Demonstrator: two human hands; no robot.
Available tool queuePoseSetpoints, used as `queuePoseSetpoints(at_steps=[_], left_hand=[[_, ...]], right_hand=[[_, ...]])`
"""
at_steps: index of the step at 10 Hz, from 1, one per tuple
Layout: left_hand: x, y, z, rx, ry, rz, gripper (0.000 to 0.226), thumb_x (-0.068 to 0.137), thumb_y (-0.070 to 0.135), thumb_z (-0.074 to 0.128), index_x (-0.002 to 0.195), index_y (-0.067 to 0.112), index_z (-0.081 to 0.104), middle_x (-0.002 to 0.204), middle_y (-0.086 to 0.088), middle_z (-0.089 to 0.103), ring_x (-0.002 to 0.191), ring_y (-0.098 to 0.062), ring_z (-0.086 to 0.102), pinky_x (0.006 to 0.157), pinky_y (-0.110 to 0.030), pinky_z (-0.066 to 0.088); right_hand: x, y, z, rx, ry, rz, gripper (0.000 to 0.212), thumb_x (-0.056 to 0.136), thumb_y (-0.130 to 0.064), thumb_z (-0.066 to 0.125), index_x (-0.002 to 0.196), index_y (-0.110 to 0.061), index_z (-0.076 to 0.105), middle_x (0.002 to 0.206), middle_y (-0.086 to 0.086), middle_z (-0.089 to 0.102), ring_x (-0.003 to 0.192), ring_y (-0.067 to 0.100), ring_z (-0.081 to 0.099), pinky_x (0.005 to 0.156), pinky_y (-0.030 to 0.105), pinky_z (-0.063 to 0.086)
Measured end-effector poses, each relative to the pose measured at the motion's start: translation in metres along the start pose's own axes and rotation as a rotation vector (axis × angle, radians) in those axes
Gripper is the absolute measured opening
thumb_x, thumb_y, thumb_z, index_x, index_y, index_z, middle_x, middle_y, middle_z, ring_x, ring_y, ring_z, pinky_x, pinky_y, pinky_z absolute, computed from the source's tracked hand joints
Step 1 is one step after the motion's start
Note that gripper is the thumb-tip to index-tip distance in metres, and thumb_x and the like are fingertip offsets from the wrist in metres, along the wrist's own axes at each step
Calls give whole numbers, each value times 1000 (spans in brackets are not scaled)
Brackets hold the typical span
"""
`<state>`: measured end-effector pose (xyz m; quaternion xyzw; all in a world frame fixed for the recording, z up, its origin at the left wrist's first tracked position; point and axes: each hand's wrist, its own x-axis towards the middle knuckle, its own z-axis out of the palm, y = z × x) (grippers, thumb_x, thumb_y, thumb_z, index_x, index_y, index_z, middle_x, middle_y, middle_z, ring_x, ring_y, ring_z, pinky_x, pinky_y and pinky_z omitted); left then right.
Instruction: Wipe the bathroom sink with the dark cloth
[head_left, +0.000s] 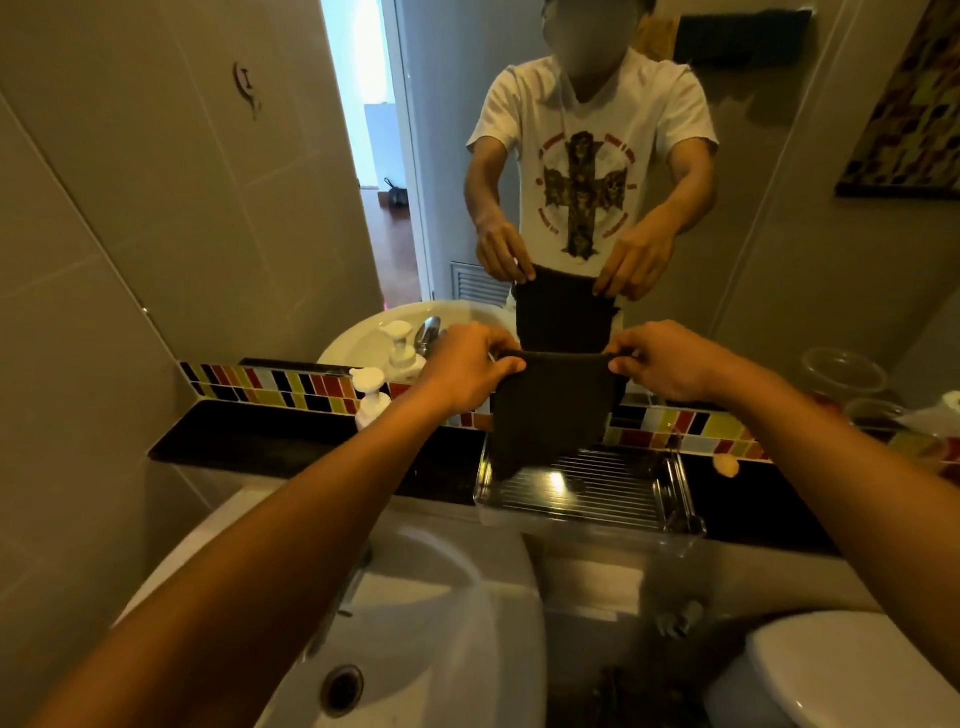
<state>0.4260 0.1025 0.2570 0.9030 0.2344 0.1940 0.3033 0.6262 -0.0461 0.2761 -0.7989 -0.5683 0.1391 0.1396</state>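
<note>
The dark cloth (545, 410) hangs flat in the air above the black ledge, stretched by its top edge between both hands. My left hand (467, 371) pinches its upper left corner and my right hand (670, 364) pinches its upper right corner. The cloth's lower corner droops over a clear rack tray (675, 499). The white bathroom sink (441, 597) lies below my forearms, with its drain (342, 690) at the bottom. My left forearm hides most of the tap.
A white pump bottle (370, 397) stands on the black ledge (249, 441) at the left. A mirror (779, 208) rises behind the coloured tile strip. A toilet lid (857, 670) sits at the lower right, clear containers (844, 371) at the far right.
</note>
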Motion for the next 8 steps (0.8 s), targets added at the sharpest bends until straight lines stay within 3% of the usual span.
queuePoseSetpoints(at_steps=[1,2,3,4,6,8], left_hand=[[-14,-14,17,23,-42,-26,17,91,20,59,106,18,66,104,-2,67,89,-9,62,78,-25,53],[-41,-38,46,291,-269,-30,20,91,25,57,110,19,63,109,-3,62,99,-17,60,88,-33,51],[-66,-62,71,482,-332,-10,30,91,37,56,116,21,60,116,-4,61,109,-19,56,95,-36,45],[-80,-73,81,530,-245,14,34,92,40,52,120,22,58,121,-3,59,114,-20,52,100,-39,40],[-98,-65,82,499,-158,39,28,94,38,46,115,22,56,116,-3,59,112,-20,52,101,-39,35],[-128,-48,51,353,-86,8,21,97,34,45,96,18,58,93,-4,66,87,-21,61,89,-40,45]], right_hand=[[-7,8,25,83,2,-6,16,94,-20,53,106,-24,63,96,-6,59,90,11,57,76,28,44],[-21,21,82,83,-144,24,22,94,-19,52,111,-28,60,112,-2,59,103,13,56,87,28,46],[-33,33,132,60,-297,107,34,94,-19,52,128,-23,54,131,2,55,118,17,52,97,30,44],[-36,32,144,176,-242,183,31,96,-21,50,127,-23,55,128,4,58,113,15,56,93,29,47],[-39,-23,136,298,-17,87,25,97,-30,48,117,-21,60,110,-2,62,100,11,57,82,24,45],[-56,-97,148,314,132,53,20,97,-29,47,90,-22,65,84,-2,65,80,12,62,69,27,48]])
